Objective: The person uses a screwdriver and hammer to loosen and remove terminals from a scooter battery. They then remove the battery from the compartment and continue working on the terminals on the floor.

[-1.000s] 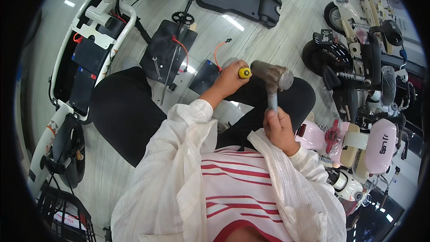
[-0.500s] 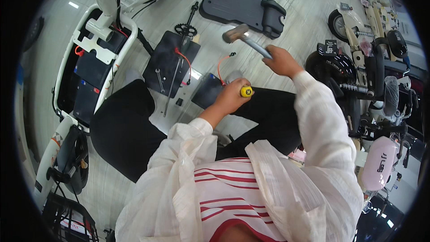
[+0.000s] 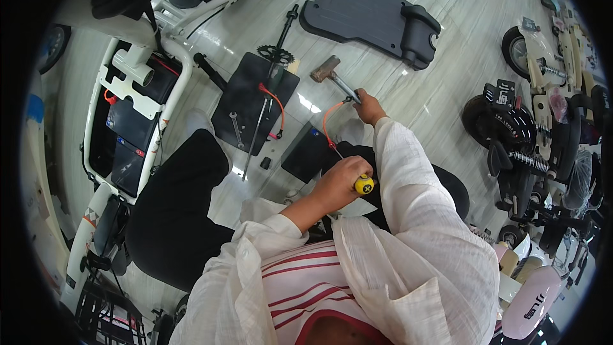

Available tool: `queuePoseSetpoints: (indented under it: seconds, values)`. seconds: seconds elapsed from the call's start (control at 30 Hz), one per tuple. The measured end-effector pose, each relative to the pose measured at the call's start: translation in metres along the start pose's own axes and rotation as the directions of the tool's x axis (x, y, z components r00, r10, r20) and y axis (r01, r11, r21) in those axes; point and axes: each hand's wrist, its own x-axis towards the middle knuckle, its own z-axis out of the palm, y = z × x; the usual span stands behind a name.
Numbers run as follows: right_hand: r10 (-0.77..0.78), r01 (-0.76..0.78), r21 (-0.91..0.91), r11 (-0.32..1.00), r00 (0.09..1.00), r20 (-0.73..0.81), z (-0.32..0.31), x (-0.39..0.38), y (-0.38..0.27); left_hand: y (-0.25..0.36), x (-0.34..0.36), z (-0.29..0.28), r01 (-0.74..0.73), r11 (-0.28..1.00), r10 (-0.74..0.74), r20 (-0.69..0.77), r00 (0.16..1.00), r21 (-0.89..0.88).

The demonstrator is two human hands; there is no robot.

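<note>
My left hand (image 3: 336, 182) is wrapped round the yellow handle of a screwdriver (image 3: 364, 184), its butt end facing up and its shaft running down toward a black block (image 3: 305, 157). Whether the tip touches the block I cannot tell. An orange cable (image 3: 327, 119) arches up from near the block. Beyond, my right hand (image 3: 369, 107) grips the handle of a hammer (image 3: 325, 69) whose worn brown head points forward and left, apart from the screwdriver.
A dark flat panel (image 3: 239, 105) carries a wrench (image 3: 236, 129), a long metal rod (image 3: 255, 131) and a second orange cable (image 3: 278, 101). A chainring (image 3: 276, 55) lies at its far edge. A white scooter frame (image 3: 171, 92) stands left, a grey plastic cover (image 3: 367, 14) lies ahead, scooters (image 3: 511, 121) line the right.
My right hand has come down and leftward with the hammer. My left hand, still holding the screwdriver, sits lower in the picture. The whole view has also shifted.
</note>
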Motion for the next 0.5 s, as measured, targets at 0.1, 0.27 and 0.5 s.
queuePoseSetpoints:
  seconds: [0.1,0.27,0.5]
  values:
    - [0.020,-0.016,-0.208,0.978,1.000,0.019,-0.010,-0.005,0.009,0.000,0.005,0.003,-0.026,1.000,0.026,-0.004,1.000,-0.014]
    - [0.070,-0.066,-0.033,0.997,0.991,0.110,-0.103,-0.051,-0.120,-0.005,-0.003,0.007,0.012,1.000,-0.011,-0.074,0.997,0.025]
    - [-0.210,0.223,-0.224,0.949,0.974,0.079,-0.123,-0.220,-0.211,0.001,-0.007,0.010,0.211,0.969,-0.188,-0.164,0.968,0.132]
